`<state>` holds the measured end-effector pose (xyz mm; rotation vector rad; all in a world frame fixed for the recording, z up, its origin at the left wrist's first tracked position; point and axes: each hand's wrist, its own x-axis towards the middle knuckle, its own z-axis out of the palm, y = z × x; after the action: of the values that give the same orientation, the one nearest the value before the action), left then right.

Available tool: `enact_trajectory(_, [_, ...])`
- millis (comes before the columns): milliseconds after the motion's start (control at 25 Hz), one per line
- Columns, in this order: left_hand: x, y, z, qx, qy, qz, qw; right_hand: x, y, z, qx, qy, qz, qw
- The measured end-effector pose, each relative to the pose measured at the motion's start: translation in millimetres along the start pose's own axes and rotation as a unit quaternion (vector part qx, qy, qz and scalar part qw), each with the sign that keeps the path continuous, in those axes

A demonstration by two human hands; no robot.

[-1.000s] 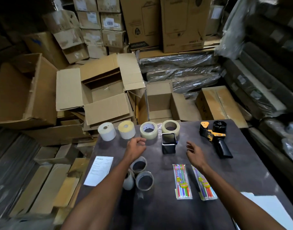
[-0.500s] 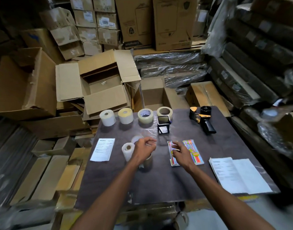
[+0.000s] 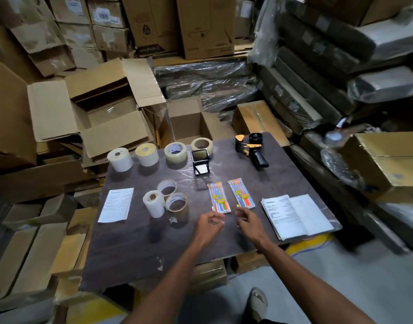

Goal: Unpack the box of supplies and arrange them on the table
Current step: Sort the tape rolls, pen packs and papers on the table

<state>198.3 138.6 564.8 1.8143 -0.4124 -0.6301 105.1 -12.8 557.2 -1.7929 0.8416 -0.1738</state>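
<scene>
4 rolls line the dark table's far edge; 2 pen packs lie flat near its middle.

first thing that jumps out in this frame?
The two bright pen packs lying side by side mid-table, just beyond the empty left hand and right hand. Then the row of four tape rolls along the far edge, and the black-and-orange tape dispenser at the far right corner.
</scene>
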Motion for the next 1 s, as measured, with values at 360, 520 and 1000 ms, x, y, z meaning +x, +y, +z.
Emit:
enact_trajectory(360, [21,0,79,-0.028,-0.006,-0.065,0.997,22,30,-64,0.021,0.032,0.036,0.999])
enact_trajectory(520, [40,5,116,-0.007,-0.026,-0.07,0.997,43,35,-99,0.048,0.091,0.035,0.994])
enact_trajectory(1000, [67,10,200,0.128,-0.041,0.045,0.99,110,55,-182,-0.205,0.004,0.03,0.978])
